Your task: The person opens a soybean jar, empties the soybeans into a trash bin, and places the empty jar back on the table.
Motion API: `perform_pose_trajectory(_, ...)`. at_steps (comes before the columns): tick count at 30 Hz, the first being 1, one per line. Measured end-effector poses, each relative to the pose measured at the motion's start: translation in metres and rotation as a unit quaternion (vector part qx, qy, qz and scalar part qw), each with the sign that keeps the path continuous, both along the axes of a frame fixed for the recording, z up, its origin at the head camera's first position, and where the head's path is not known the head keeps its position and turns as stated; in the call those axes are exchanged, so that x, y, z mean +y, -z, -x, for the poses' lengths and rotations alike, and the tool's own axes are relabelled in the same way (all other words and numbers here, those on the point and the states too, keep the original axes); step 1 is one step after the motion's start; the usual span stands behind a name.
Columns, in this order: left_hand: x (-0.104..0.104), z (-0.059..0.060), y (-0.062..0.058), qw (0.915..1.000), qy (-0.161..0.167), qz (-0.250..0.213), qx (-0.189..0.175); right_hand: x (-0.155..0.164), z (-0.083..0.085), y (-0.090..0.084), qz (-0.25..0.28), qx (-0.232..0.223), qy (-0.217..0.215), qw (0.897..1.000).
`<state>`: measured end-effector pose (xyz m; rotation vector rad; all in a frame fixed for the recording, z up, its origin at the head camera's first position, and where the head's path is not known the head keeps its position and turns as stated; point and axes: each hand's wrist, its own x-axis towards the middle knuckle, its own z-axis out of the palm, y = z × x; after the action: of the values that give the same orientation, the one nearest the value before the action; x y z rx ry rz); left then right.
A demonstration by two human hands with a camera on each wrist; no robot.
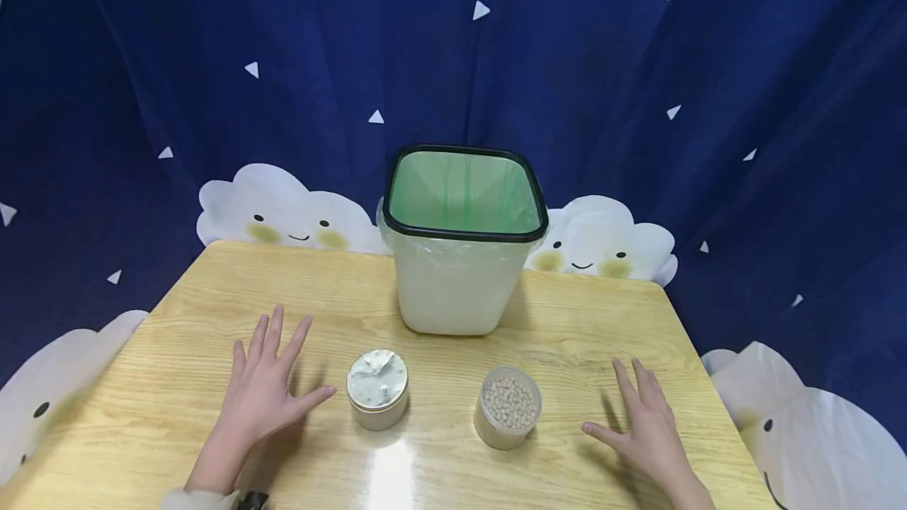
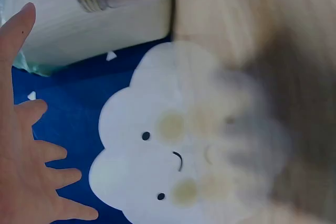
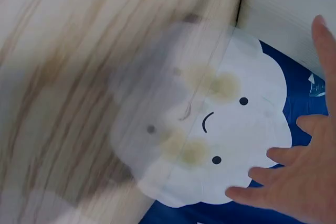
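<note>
The jar of white paste (image 1: pixel 377 389) stands upright on the wooden desk (image 1: pixel 177 352), in front of the white bin (image 1: pixel 457 282) and a little toward the person's left of it, with its mouth uncovered and the pale filling showing. Beside it, also in front of the bin but toward the person's right, stands the clear jar of beads (image 1: pixel 509 406), likewise uncovered; the two jars are near each other but apart. The bin itself sits at the far middle of the desk, lined with a green bag (image 1: pixel 464 191) under a black rim. The left hand (image 1: pixel 265 384) lies flat on the desk to the left of the paste jar, fingers straight and spread, its thumb pointing toward the jar without touching it. The right hand (image 1: pixel 646 425) rests on the desk to the right of the bead jar, fingers straight and held apart, clear of the jar. Both hands hold nothing. Behind the bin hangs a dark blue curtain (image 1: pixel 212 38) printed with white smiling clouds. The left wrist view shows spread fingers (image 2: pixel 50 153) against one such cloud (image 2: pixel 173 145), and the right wrist view is blurred.
</note>
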<state>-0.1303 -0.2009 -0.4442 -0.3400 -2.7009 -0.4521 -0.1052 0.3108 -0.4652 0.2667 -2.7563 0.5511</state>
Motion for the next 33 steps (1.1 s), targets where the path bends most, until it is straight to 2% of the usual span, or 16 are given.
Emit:
perform_pose_trajectory(4, 0.007, 0.003, -0.009, 0.9998, 0.017, -0.005, 0.003, -0.006, 0.001, 0.001, 0.041, -0.044, -0.028, 0.998)
perform_pose_trajectory(8, 0.017, 0.006, -0.019, 0.9991, 0.041, 0.002, 0.014, -0.013, 0.002, 0.003, 0.094, -0.079, -0.059, 0.991)
perform_pose_trajectory(14, 0.03, 0.013, -0.029, 0.9944, 0.087, -0.001, 0.061, -0.026, 0.008, 0.008, 0.131, -0.094, -0.103, 0.982)
perform_pose_trajectory(18, 0.04, 0.017, -0.035, 0.9896, 0.12, -0.009, 0.079, -0.034, 0.012, 0.012, 0.157, -0.101, -0.122, 0.975)
perform_pose_trajectory(20, 0.046, 0.018, -0.039, 0.9875, 0.135, -0.012, 0.081, -0.037, 0.013, 0.013, 0.178, -0.12, -0.13, 0.968)
perform_pose_trajectory(24, 0.059, 0.02, -0.043, 0.9836, 0.163, -0.015, 0.076, -0.044, 0.015, 0.014, 0.237, -0.191, -0.142, 0.942)
perform_pose_trajectory(28, 0.073, 0.022, -0.045, 0.9793, 0.191, -0.005, 0.066, -0.048, 0.018, 0.017, 0.274, -0.232, -0.166, 0.919)
perform_pose_trajectory(33, 0.089, 0.023, -0.046, 0.9725, 0.224, 0.008, 0.062, -0.053, 0.021, 0.024, 0.286, -0.237, -0.2, 0.907)
